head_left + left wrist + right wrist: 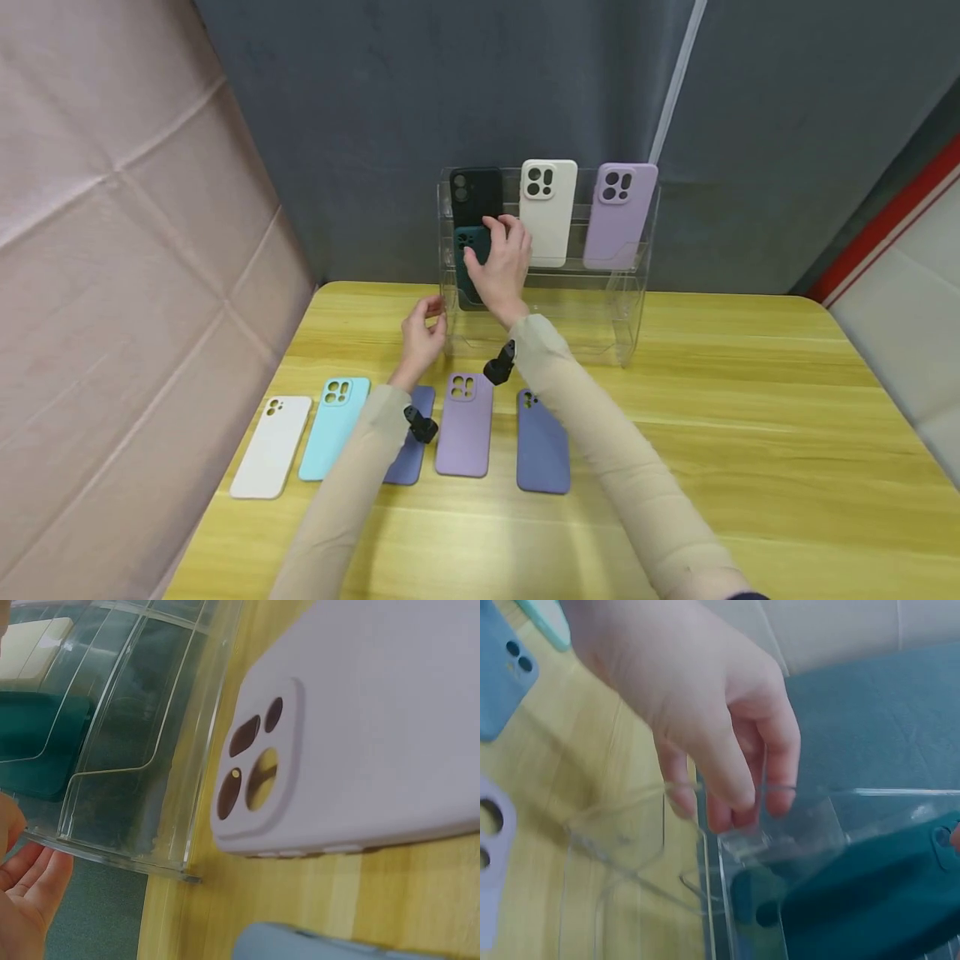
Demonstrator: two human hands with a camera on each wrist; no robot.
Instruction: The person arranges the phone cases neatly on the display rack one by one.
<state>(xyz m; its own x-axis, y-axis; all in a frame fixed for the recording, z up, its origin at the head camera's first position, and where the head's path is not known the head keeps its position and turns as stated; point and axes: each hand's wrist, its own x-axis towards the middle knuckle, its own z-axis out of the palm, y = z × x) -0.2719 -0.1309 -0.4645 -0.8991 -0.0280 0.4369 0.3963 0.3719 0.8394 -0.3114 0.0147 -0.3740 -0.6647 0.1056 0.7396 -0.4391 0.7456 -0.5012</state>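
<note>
A clear acrylic display stand stands at the back of the table. My left hand pinches the stand's left side panel, thumb and fingers on opposite faces in the right wrist view. In the stand's lower left slot leans a dark green phone case. My right hand holds this case near its top, thumb across its face and fingers curled at its upper right. The hand hides part of the case. Behind it, a black phone case is in the upper tier, beside a white phone case and a lilac phone case.
In front of the stand lie a white case, a turquoise case, a blue case partly under my left forearm, a purple case and a blue-violet case. A dark curtain hangs behind the wooden table.
</note>
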